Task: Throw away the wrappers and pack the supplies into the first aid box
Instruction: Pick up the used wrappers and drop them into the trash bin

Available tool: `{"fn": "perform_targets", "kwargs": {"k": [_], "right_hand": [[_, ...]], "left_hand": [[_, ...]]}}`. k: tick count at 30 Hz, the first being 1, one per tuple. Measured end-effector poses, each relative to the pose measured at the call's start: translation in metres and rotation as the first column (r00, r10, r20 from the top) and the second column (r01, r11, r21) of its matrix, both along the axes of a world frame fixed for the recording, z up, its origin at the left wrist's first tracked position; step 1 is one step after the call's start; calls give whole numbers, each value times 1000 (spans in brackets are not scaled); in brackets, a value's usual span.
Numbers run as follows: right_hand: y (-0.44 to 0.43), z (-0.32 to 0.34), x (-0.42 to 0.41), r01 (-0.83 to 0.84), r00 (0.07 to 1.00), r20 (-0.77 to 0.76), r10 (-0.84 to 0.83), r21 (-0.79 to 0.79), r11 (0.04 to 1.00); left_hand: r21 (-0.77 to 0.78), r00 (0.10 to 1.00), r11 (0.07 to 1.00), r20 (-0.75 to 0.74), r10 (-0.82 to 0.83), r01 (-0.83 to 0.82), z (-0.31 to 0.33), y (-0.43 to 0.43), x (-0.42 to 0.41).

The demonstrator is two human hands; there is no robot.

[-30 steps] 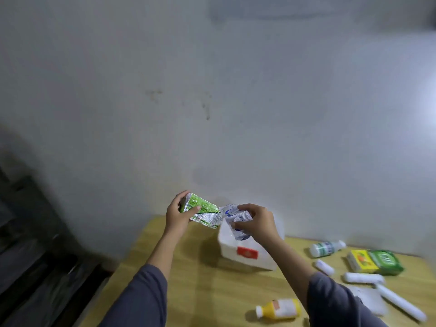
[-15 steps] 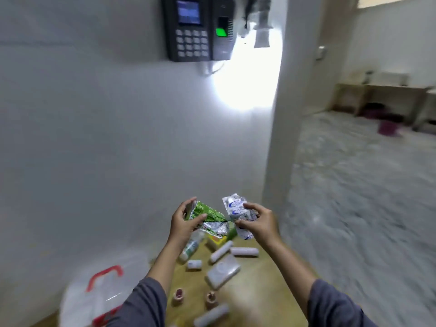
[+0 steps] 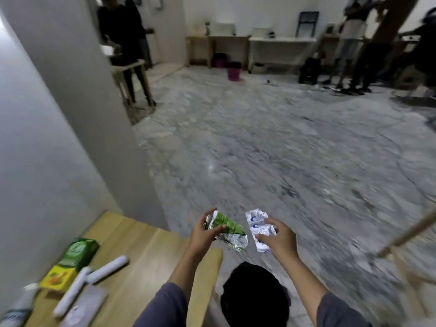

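Note:
My left hand point(image 3: 204, 232) grips a crumpled green and silver wrapper point(image 3: 227, 230). My right hand point(image 3: 278, 239) grips a white and blue wrapper point(image 3: 258, 228). Both hands are held out past the right end of the wooden table point(image 3: 151, 256), over the floor. A black round bin point(image 3: 254, 293) stands on the floor just below and between my forearms. On the table's left lie a green box point(image 3: 79, 252), a yellow box point(image 3: 57, 277), two white rolls point(image 3: 107, 269) and a white bottle point(image 3: 18, 308). The first aid box is out of view.
A white wall and pillar point(image 3: 70, 114) rise on the left. Grey marble floor point(image 3: 283, 149) stretches ahead. A wooden chair leg point(image 3: 410, 232) slants in at the right. People stand at far tables; a pink bucket point(image 3: 233, 73) sits on the floor.
My view has swung right, from the wall and table towards the open room. Both hands, still holding the wrappers, now hang past the table end above the black bin.

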State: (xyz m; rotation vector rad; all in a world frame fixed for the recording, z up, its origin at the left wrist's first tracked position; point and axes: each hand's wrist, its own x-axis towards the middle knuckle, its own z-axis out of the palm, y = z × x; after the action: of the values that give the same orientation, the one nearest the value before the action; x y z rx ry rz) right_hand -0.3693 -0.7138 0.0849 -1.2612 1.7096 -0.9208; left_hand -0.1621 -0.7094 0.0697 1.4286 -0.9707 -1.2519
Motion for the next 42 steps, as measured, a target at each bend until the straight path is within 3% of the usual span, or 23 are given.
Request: {"fn": "perform_targets", "kwargs": {"k": [5, 9, 15, 22, 31, 34, 42], "right_hand": [[6, -79, -74, 166, 986, -35, -162, 126, 978], [13, -158, -95, 244, 970, -53, -238, 213, 946], [26, -304, -89, 237, 971, -96, -217, 363, 901], [35, -419, -84, 146, 989, -89, -120, 432, 890], [22, -482, -97, 73, 997, -2, -81, 475, 877], [16, -489, -101, 9, 996, 72, -54, 519, 854], [8, -426, -111, -93, 995, 23, 94, 507, 857]], "left_hand": [[55, 987, 986, 3, -158, 157, -77, -24, -88], [127, 985, 977, -25, -170, 172, -155, -23, -124], [320, 998, 945, -2, -70, 67, -299, -8, -127], [384, 987, 923, 132, -88, 31, -405, -12, -122], [442, 976, 897, 203, -81, -18, -463, -20, -139], [453, 961, 889, 212, -177, 63, -469, -21, -142], [457, 871, 861, 302, -387, 224, -410, -23, -136]]}}
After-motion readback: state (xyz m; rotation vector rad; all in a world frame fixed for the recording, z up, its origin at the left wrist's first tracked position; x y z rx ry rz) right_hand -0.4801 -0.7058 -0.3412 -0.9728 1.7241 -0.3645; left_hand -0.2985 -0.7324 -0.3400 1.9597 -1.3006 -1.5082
